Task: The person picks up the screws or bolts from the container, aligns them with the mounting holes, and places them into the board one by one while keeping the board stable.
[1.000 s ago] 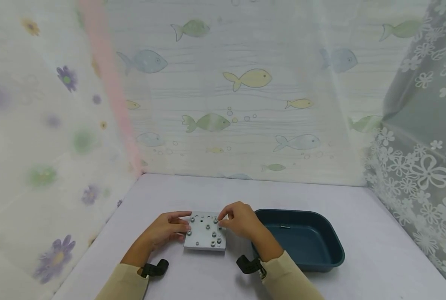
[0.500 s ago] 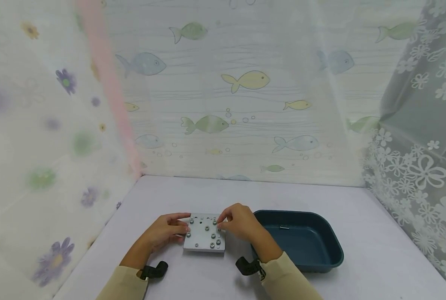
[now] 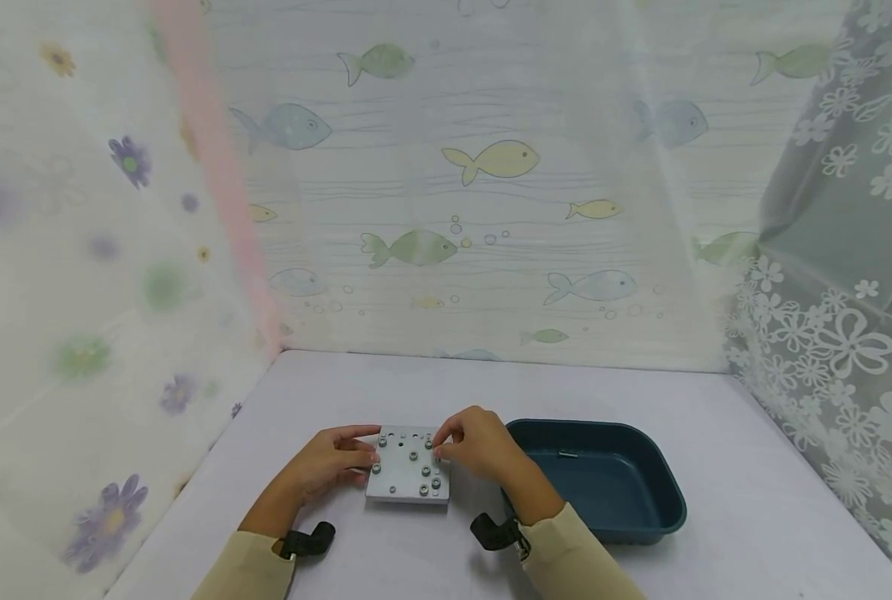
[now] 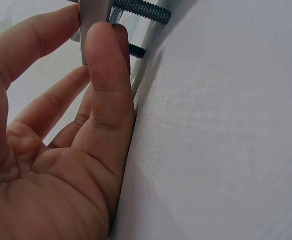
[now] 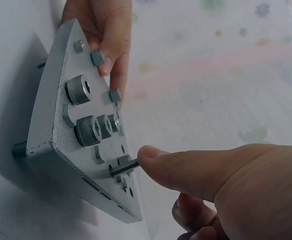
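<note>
A silver metal plate [image 3: 408,479] with several socket-head bolts [image 5: 88,131] and open holes sits raised in front of me. Threaded bolt ends [image 4: 144,11] stick out from its underside. My left hand [image 3: 328,462] holds the plate by its left edge, thumb and fingers on that side. With thumb and finger my right hand [image 3: 479,442] pinches a thin screw [image 5: 124,167], its free end right at a hole near the plate's right edge. The pinched end of this screw is hidden by the fingertips.
A dark blue plastic tray [image 3: 659,492] stands right of the plate, partly behind the right forearm. One small metal screw [image 3: 568,454] lies in it. White cloth covers the table [image 3: 386,383]; printed curtains [image 3: 416,167] hang behind and at both sides.
</note>
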Demonstrator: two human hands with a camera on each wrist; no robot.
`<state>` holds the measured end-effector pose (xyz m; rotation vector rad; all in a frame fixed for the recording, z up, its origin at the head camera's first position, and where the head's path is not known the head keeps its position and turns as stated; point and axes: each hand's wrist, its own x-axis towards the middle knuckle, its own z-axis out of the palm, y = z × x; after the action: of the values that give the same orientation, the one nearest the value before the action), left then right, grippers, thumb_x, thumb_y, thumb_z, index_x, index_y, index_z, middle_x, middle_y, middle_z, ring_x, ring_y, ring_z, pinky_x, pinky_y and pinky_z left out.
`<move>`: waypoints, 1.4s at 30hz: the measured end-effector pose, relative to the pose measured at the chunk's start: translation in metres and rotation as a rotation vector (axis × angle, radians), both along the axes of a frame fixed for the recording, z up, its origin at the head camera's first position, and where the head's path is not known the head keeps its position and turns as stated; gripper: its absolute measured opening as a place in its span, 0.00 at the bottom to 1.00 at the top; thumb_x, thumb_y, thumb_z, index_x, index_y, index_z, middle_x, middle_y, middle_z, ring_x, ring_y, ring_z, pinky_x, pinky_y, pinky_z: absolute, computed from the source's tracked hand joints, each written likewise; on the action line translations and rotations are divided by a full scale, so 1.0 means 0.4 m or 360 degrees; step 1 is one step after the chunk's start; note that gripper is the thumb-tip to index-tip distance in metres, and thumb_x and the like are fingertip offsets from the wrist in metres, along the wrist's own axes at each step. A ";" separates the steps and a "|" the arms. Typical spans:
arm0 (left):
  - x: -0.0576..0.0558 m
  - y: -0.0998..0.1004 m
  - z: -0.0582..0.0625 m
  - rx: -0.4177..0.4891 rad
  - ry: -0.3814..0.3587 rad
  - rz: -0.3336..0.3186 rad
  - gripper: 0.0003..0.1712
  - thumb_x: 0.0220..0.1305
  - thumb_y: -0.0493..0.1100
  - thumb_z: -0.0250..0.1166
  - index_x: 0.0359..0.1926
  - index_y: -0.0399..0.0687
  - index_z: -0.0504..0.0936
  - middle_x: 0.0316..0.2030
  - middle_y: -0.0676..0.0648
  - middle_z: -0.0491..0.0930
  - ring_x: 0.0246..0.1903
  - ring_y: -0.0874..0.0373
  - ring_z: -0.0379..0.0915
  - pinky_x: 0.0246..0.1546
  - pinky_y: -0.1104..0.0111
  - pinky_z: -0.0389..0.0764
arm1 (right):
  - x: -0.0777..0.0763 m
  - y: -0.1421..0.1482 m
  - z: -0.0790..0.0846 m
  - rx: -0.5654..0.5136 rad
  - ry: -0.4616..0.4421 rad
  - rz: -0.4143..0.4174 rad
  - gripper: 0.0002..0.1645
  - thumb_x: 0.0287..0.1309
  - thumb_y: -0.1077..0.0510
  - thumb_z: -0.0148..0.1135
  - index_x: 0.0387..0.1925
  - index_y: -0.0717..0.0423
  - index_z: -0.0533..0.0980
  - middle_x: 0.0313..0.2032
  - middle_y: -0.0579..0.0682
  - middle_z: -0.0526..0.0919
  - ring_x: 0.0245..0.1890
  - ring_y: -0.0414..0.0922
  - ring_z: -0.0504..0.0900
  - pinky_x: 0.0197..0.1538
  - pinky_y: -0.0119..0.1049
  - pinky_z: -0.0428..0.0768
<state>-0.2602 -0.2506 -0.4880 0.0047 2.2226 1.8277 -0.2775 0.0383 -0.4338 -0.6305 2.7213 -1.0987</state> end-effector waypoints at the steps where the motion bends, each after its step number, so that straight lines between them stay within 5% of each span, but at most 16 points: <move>1: 0.001 0.000 0.001 0.0001 -0.0001 -0.0002 0.40 0.60 0.39 0.76 0.73 0.45 0.73 0.49 0.42 0.85 0.41 0.52 0.83 0.38 0.63 0.88 | 0.000 0.000 -0.002 0.0000 0.0005 0.0002 0.02 0.60 0.54 0.75 0.36 0.42 0.90 0.18 0.43 0.69 0.21 0.41 0.70 0.22 0.32 0.67; 42: -0.001 0.000 -0.003 -0.0012 -0.0032 0.0021 0.40 0.57 0.42 0.79 0.71 0.48 0.76 0.51 0.41 0.84 0.42 0.51 0.84 0.40 0.62 0.88 | 0.009 -0.006 -0.005 0.0189 0.0069 -0.0022 0.02 0.56 0.54 0.78 0.32 0.44 0.90 0.23 0.40 0.80 0.27 0.41 0.74 0.27 0.35 0.73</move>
<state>-0.2608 -0.2506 -0.4893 -0.0296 2.2212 1.8182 -0.2741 0.0360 -0.4357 -0.6258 2.8064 -0.9283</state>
